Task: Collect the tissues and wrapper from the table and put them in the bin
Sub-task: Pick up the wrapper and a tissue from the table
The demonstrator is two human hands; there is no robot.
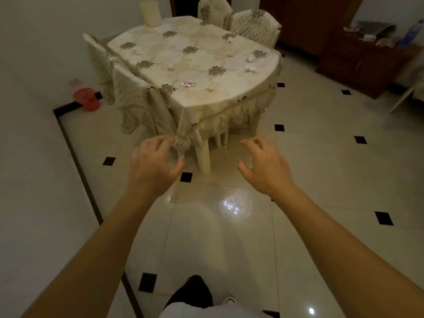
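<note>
A table (229, 97) with a cream floral cloth stands ahead of me. A red and white wrapper (187, 84) lies near its front edge. Several crumpled white tissues are scattered on the cloth, one beside the wrapper (209, 87), one near the middle (170, 67), others at the right edge (250, 65). A red bin (86, 99) stands on the floor by the left wall. My left hand (152, 167) and my right hand (263, 165) are stretched out in front of the table, both empty, with fingers apart and curled.
Covered chairs stand on the table's left side (130, 99) and at its far side (254, 26). A dark wooden cabinet (367, 63) with clutter on top fills the right. A cream container (150, 12) stands at the table's far corner. Glossy tiled floor lies between me and the table.
</note>
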